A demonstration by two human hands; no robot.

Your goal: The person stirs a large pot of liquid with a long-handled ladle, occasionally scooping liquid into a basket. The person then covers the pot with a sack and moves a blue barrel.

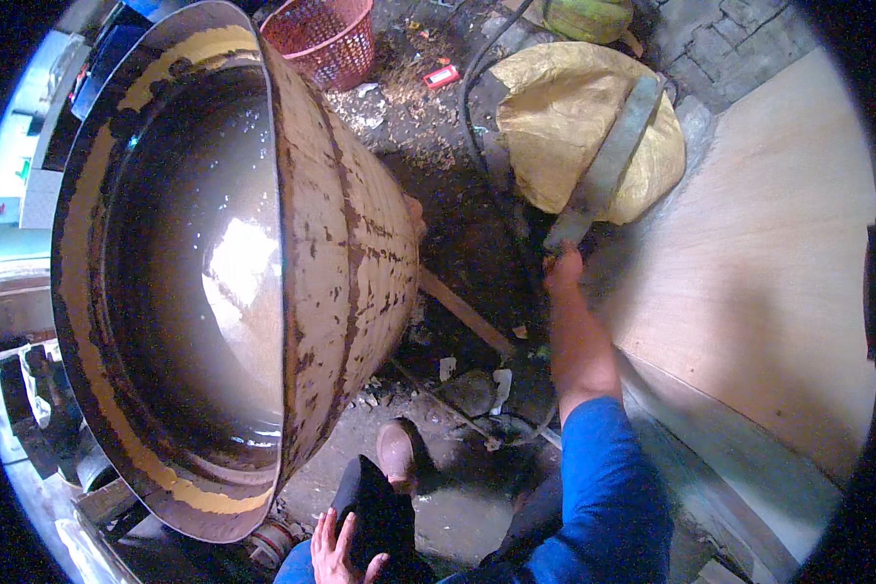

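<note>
My right hand (563,268) is closed round the near end of a long, flat, grey-green strip (615,146). Its material cannot be made out. The strip stretches away from me and lies across, or just over, a crumpled yellow woven sack (545,122). My left hand (336,553) rests at my bent leg with its fingers apart and holds nothing. At my left stands a big rusty, cream-painted metal vessel (326,234), its wide round mouth showing murky liquid (180,263) that reflects bright light.
A red plastic basket (326,44) stands beyond the vessel. A dark hose (469,92) runs toward the sack, and a green rounded object (589,18) sits behind it. A pale sloping panel (749,253) borders the right side. Scraps litter the dirty floor near my shoe (396,453).
</note>
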